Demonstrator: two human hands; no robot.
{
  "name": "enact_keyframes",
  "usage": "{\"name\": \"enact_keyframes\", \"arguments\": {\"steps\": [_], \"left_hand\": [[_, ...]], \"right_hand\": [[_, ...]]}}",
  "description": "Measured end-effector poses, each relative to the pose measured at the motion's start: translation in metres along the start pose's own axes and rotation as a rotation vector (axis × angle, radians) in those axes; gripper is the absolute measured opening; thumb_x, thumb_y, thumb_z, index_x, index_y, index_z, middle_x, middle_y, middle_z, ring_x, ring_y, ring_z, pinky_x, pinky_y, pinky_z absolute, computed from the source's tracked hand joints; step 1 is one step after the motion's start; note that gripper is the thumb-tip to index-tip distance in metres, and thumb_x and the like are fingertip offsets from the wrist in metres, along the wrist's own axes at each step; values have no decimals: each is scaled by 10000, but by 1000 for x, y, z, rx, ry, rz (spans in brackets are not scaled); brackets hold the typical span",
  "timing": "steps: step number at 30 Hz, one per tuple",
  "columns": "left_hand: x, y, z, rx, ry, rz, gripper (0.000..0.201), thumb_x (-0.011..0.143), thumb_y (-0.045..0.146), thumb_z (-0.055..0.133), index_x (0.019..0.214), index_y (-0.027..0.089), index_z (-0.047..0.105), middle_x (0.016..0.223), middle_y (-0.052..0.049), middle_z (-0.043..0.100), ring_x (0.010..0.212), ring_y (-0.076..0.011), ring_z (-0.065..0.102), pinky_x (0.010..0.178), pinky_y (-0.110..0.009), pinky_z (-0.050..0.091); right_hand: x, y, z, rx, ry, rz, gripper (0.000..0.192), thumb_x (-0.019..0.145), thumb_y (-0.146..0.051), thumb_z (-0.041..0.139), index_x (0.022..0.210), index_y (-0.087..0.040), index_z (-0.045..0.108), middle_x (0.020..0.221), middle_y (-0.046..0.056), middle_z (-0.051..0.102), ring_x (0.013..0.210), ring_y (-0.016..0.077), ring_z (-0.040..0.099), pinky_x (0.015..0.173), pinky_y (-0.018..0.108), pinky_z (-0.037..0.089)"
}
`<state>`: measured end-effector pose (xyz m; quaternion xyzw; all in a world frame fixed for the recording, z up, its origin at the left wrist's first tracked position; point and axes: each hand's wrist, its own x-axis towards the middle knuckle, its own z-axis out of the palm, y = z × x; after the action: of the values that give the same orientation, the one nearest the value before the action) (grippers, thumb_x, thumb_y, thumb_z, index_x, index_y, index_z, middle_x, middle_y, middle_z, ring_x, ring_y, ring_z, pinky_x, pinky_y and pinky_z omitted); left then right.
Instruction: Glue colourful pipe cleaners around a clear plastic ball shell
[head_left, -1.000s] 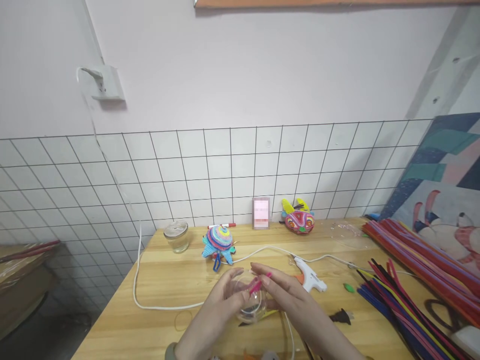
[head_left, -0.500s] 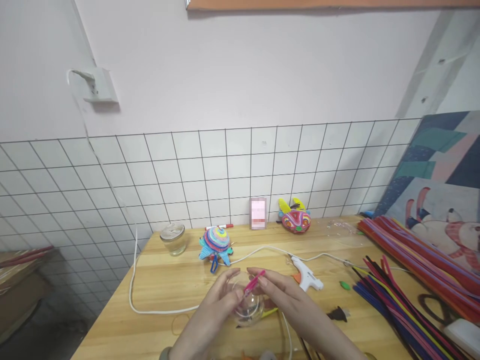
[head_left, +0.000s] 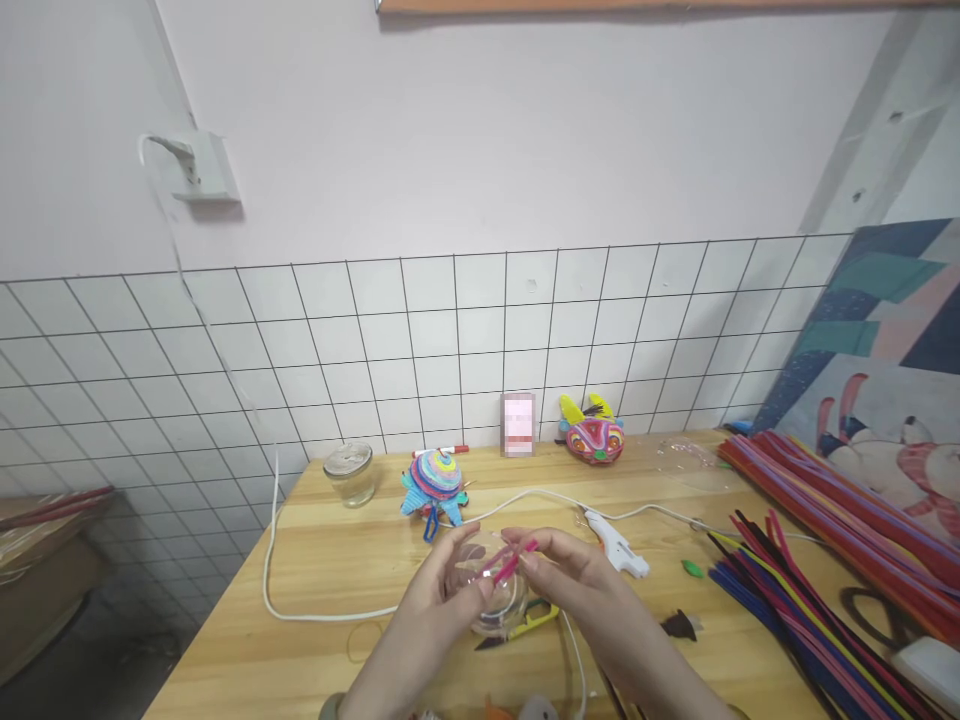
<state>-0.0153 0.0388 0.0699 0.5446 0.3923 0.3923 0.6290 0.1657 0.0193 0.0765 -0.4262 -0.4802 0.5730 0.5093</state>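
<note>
Both hands meet near the front edge of the wooden tabletop (head_left: pixel 315 560), closed around a clear, rounded plastic shell (head_left: pixel 495 595) that shines with small highlights. The left hand (head_left: pixel 435 610) cups the shell from its side, fingers curled against the smooth wall. The right hand (head_left: pixel 577 590) pinches a short, fuzzy pink pipe cleaner (head_left: pixel 512 562) between thumb and forefinger, just over the shell's top — whether it touches the plastic cannot be told.

Under the hands lie small yellow-handled snips (head_left: pixel 525 625), partly hidden by the shell. Just to the right rests a white glue gun (head_left: pixel 619 552), its white cord (head_left: pixel 300 610) looping across the boards toward the left edge. Toward the back edge stand a squat glass jar (head_left: pixel 350 472), a coiled, many-coloured turtle figure (head_left: pixel 437 482) and a red fish-like figure (head_left: pixel 596 438). Along the right edge lies a thick spread of long pipe cleaners (head_left: pixel 810 560) — red, black, blue and pink — with a black plug (head_left: pixel 681 625) and a small green scrap (head_left: pixel 692 569) between them and the hands.
</note>
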Motion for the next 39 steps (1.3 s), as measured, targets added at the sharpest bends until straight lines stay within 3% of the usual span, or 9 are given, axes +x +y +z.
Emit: {"name": "enact_keyframes", "arguments": {"steps": [10, 16, 20, 25, 33, 39], "left_hand": [[0, 2, 1, -88, 29, 25, 681, 723, 436, 695, 1311, 217, 431, 1386, -180, 447, 1280, -328, 415, 1003, -449, 371], [-1, 0, 5, -203, 69, 85, 613, 748, 379, 698, 1289, 245, 445, 1380, -155, 467, 1331, -289, 363, 1002, -402, 391], [-2, -2, 15, -294, 123, 123, 687, 661, 368, 774, 1264, 243, 469, 1361, -154, 499, 1311, -301, 396, 982, -393, 418], [0, 0, 27, -374, 244, 122, 710, 615, 334, 804, 1234, 204, 481, 1270, -163, 586, 1231, -313, 490, 950, -395, 439], [-1, 1, 24, -418, 160, 65, 608, 722, 324, 729, 1255, 200, 465, 1281, -143, 597, 1218, -286, 510, 1014, -414, 374], [0, 9, 13, -440, 196, 87, 484, 771, 308, 685, 1207, 180, 521, 1232, -129, 632, 1176, -281, 544, 1032, -427, 359]], "right_hand": [[2, 6, 5, 34, 124, -50, 278, 706, -462, 731, 731, -190, 681, 1145, 105, 649, 997, 267, 632, 888, 359, 438], [2, 10, 6, 63, 188, -119, 263, 689, -445, 751, 679, -198, 660, 1093, 88, 681, 953, 239, 638, 831, 318, 462], [1, 9, 6, 89, 203, -139, 250, 689, -436, 755, 683, -204, 664, 1140, 88, 670, 1005, 236, 627, 859, 311, 460], [-2, 5, 8, 101, 203, -173, 225, 713, -423, 741, 698, -208, 676, 1126, 93, 655, 1035, 236, 622, 866, 305, 466], [-6, 2, 12, 24, 215, -217, 233, 730, -442, 722, 745, -212, 694, 1211, 118, 587, 1189, 269, 524, 936, 332, 444], [-10, -3, 11, 19, 96, -157, 230, 797, -417, 663, 946, -247, 617, 1290, 83, 554, 1154, 255, 567, 947, 371, 451]]}}
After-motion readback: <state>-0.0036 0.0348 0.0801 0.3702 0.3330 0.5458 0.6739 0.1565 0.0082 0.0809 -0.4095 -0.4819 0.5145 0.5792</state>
